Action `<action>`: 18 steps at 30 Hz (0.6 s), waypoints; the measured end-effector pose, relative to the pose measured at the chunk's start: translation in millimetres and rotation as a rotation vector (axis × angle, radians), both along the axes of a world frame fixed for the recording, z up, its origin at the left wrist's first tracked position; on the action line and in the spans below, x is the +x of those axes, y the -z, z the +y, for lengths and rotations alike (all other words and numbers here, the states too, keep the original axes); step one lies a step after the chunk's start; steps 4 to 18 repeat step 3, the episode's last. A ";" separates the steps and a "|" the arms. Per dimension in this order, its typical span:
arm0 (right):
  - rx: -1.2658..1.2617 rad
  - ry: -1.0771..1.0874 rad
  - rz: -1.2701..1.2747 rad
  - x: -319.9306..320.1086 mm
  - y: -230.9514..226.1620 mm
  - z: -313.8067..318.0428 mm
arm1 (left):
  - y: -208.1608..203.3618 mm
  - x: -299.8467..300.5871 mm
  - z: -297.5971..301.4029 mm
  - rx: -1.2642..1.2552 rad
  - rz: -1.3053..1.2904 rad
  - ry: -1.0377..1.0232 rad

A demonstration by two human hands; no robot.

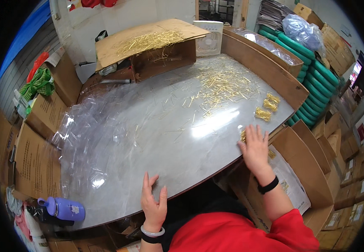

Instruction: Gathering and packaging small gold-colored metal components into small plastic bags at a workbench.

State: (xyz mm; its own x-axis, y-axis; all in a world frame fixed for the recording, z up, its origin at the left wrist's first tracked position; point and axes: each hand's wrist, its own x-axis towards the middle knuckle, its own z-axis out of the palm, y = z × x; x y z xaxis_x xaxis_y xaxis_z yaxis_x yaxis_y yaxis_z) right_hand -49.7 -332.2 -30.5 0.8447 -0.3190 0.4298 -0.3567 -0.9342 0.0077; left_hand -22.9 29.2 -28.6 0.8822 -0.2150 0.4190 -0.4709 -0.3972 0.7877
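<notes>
My right hand (pixel 255 147) lies palm down near the right front edge of the table, fingers stretched out. Under and beside its thumb shows part of a clear packet of gold wire pieces (pixel 243 135), mostly hidden by the hand. Just beyond lie several similar packets of gold pieces (pixel 262 114). My left hand (pixel 153 206) hovers by the front edge with fingers apart and nothing in it. Loose gold hook-like wire pieces (pixel 222 86) spread across the far right of the grey table (pixel 169 155).
Clear plastic bags (pixel 94 143) heap on the left, beside a purple bottle (pixel 66 209). A cardboard box (pixel 165 63) with gold pieces on top stands at the back, near a white fan (pixel 209 38). An open carton (pixel 301 168) sits below the table's right edge.
</notes>
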 end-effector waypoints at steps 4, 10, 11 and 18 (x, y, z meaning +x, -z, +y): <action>0.097 0.123 0.017 8.9 -0.7 -42.5 | 0.7 -0.3 -2.6 0.029 0.008 -0.011; 0.097 0.123 0.017 8.9 -0.7 -42.5 | 0.7 -0.3 -2.6 0.029 0.008 -0.011; 0.097 0.123 0.017 8.9 -0.7 -42.5 | 0.7 -0.3 -2.6 0.029 0.008 -0.011; 0.097 0.123 0.017 8.9 -0.7 -42.5 | 0.7 -0.3 -2.6 0.029 0.008 -0.011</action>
